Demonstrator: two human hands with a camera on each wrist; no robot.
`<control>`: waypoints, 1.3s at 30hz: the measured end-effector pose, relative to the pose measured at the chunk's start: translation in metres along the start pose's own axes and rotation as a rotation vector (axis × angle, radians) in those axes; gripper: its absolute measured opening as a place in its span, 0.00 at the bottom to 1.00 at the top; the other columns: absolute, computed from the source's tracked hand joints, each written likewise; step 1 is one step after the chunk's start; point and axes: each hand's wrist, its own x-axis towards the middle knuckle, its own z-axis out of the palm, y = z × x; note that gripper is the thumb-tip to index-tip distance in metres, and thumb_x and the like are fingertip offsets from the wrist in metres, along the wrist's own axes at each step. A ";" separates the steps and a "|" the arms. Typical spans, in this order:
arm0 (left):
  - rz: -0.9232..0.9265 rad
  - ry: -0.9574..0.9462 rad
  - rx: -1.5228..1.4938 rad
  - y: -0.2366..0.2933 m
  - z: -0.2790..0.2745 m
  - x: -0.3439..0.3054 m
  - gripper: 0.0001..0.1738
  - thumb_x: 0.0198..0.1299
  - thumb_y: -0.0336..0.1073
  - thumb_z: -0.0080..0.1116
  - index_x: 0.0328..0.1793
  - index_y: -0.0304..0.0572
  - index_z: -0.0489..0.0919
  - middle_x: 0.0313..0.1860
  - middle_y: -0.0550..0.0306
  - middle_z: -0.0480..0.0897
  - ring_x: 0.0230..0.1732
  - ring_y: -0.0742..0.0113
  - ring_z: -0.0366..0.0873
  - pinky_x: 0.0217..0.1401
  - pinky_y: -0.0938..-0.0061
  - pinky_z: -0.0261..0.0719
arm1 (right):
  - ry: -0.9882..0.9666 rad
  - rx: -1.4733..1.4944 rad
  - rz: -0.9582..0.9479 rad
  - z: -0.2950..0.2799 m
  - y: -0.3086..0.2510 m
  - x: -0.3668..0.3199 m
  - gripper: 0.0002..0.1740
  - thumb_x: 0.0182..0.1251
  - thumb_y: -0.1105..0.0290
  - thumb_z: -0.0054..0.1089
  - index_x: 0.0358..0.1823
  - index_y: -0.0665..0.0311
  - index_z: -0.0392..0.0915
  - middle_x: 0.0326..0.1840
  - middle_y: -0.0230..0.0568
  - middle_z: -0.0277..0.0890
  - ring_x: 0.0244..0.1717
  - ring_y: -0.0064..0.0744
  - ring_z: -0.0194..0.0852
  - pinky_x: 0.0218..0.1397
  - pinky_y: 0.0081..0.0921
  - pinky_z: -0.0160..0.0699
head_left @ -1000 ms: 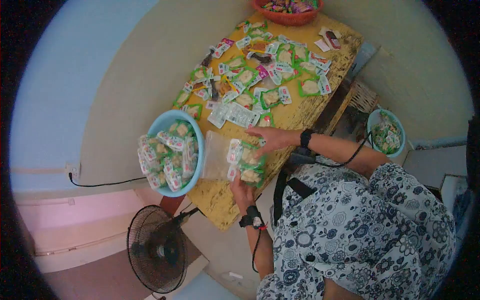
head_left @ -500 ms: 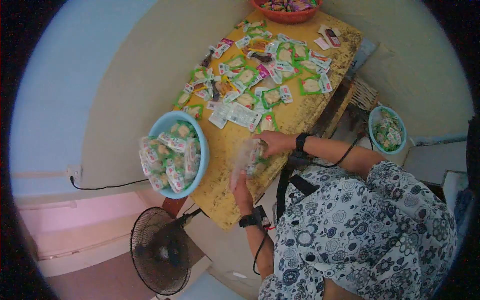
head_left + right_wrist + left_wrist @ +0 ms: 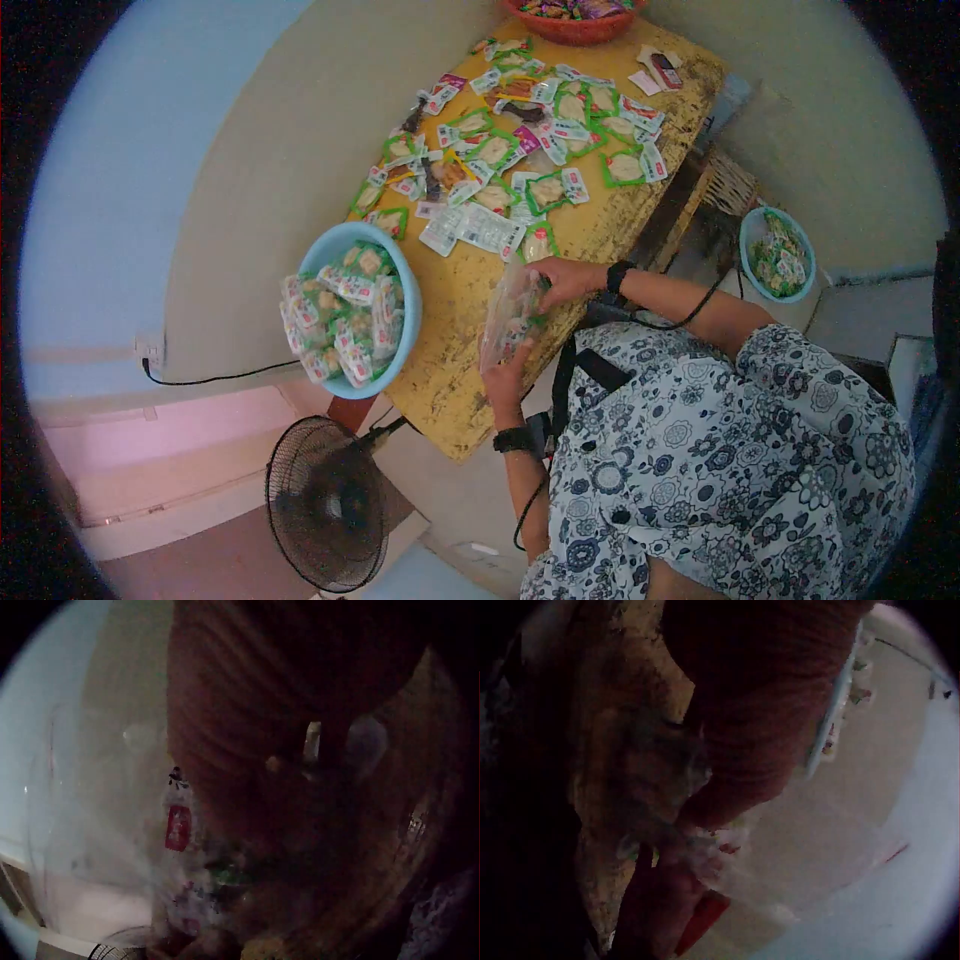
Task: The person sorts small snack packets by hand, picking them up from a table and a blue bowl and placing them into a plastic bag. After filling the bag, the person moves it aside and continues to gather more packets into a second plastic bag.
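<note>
A clear plastic bag [image 3: 497,322] with several green-and-white snack packets in its lower part stands tilted up between both hands over the table's near edge. My left hand [image 3: 508,378] grips its lower-left side, and my right hand [image 3: 565,280] holds the opposite side. In the right wrist view, a packet's red label [image 3: 178,825] shows through the film below the dark shape of the hand. The left wrist view is dim and blurred; the bag's loose, see-through part [image 3: 810,859] spreads to the right of the fingers.
A blue basin [image 3: 408,330] heaped with filled bags stands left of the hands. Loose snack packets [image 3: 492,150] cover the yellow table [image 3: 440,400] further back. A red basket [image 3: 580,32] sits at the far end, a fan [image 3: 330,505] below left, another blue basin [image 3: 778,255] at right.
The bag lay flat with its empty end toward the basin; it has been raised and tipped up between the hands. Both hands have turned and now grip its sides.
</note>
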 end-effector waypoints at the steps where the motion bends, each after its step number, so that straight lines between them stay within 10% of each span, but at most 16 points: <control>1: -0.008 -0.027 0.048 -0.006 0.001 0.000 0.33 0.51 0.39 0.74 0.63 0.36 0.76 0.60 0.49 0.80 0.56 0.55 0.78 0.60 0.63 0.75 | 0.051 -0.002 -0.003 0.001 -0.002 -0.003 0.41 0.47 0.64 0.79 0.63 0.66 0.70 0.59 0.47 0.77 0.62 0.40 0.74 0.65 0.36 0.69; 18: 0.190 0.113 -0.199 0.004 0.013 0.022 0.25 0.54 0.29 0.68 0.59 0.32 0.77 0.55 0.50 0.81 0.56 0.57 0.78 0.62 0.64 0.74 | 0.137 -0.112 0.075 0.004 -0.012 0.001 0.36 0.46 0.57 0.77 0.58 0.64 0.76 0.55 0.46 0.81 0.58 0.44 0.77 0.64 0.38 0.72; 21: 0.217 0.137 -0.063 0.008 0.010 0.014 0.25 0.55 0.30 0.69 0.59 0.32 0.78 0.56 0.49 0.81 0.56 0.57 0.78 0.64 0.64 0.73 | 0.243 -0.169 -0.091 0.008 -0.006 -0.001 0.27 0.51 0.62 0.76 0.51 0.66 0.78 0.43 0.44 0.83 0.44 0.36 0.82 0.46 0.35 0.79; 27: 0.130 0.153 -0.218 0.004 0.007 0.022 0.30 0.56 0.27 0.67 0.66 0.28 0.75 0.59 0.46 0.81 0.58 0.62 0.78 0.64 0.69 0.73 | 0.164 -0.015 0.015 -0.009 -0.033 0.005 0.22 0.56 0.66 0.72 0.52 0.64 0.80 0.42 0.37 0.82 0.41 0.22 0.79 0.40 0.26 0.79; 39: 0.220 0.297 -0.199 0.049 -0.032 0.008 0.09 0.63 0.27 0.62 0.48 0.32 0.84 0.49 0.50 0.85 0.53 0.65 0.81 0.61 0.70 0.75 | 0.208 0.120 -0.053 -0.052 -0.092 -0.001 0.12 0.65 0.67 0.67 0.47 0.64 0.85 0.45 0.35 0.85 0.46 0.21 0.80 0.51 0.23 0.78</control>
